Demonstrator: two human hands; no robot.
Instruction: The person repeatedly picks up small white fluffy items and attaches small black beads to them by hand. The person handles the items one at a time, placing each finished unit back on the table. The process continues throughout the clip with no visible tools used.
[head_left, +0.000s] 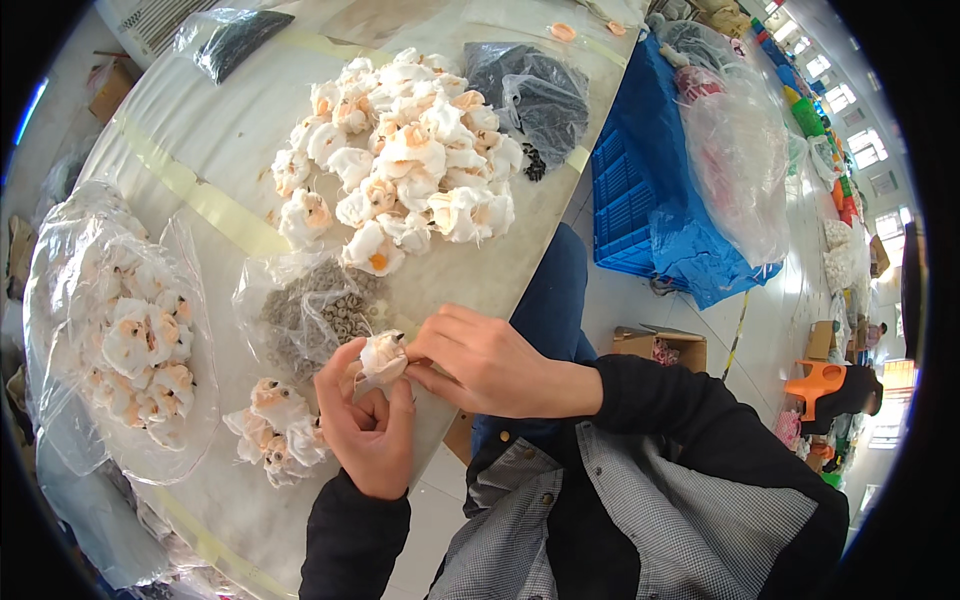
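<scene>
Between my hands, over the table's near edge, is a small white and peach fabric piece (384, 357) with a dark bead-like spot on top. My left hand (365, 424) holds it from below and the left between thumb and fingers. The fingertips of my right hand (480, 364) pinch its right side; whether they also hold something small is hidden. Just beyond lies an open clear bag of small grey rings (307, 307). A small group of similar fabric pieces (279, 431) lies left of my left hand, and a large heap of them (405, 150) lies farther back.
A clear plastic bag of fabric pieces (142, 337) lies at the left. Bags of black material (540, 90) (240, 37) lie at the back. Right of the table stand a blue crate (622, 202) and a cardboard box (660, 345). A person sits on an orange chair (814, 386) far right.
</scene>
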